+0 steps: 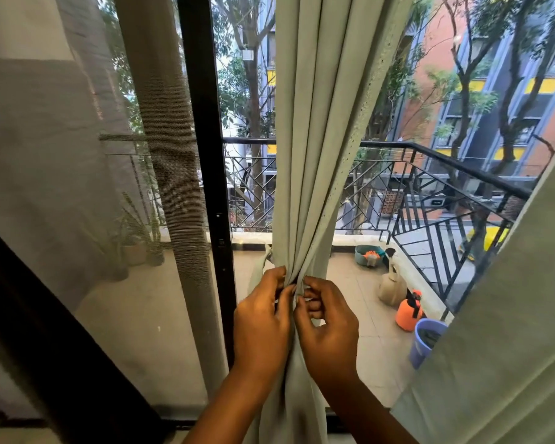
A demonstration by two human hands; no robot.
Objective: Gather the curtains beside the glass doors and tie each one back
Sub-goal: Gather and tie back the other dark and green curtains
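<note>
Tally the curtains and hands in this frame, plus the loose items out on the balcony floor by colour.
Green curtains: 2
Sheer curtain: 1
Hands: 2
Orange sprayer: 1
Beige watering can: 1
Blue bucket: 1
Teal basin: 1
Total: 9

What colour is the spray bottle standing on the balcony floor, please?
Orange with a black top, seen through the glass in the head view.

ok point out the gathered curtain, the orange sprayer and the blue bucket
curtain [305, 174]: head view, on the bunched folds above the hands
sprayer [406, 315]: head view, on its orange tank
bucket [422, 347]: head view, on its outer wall
</note>
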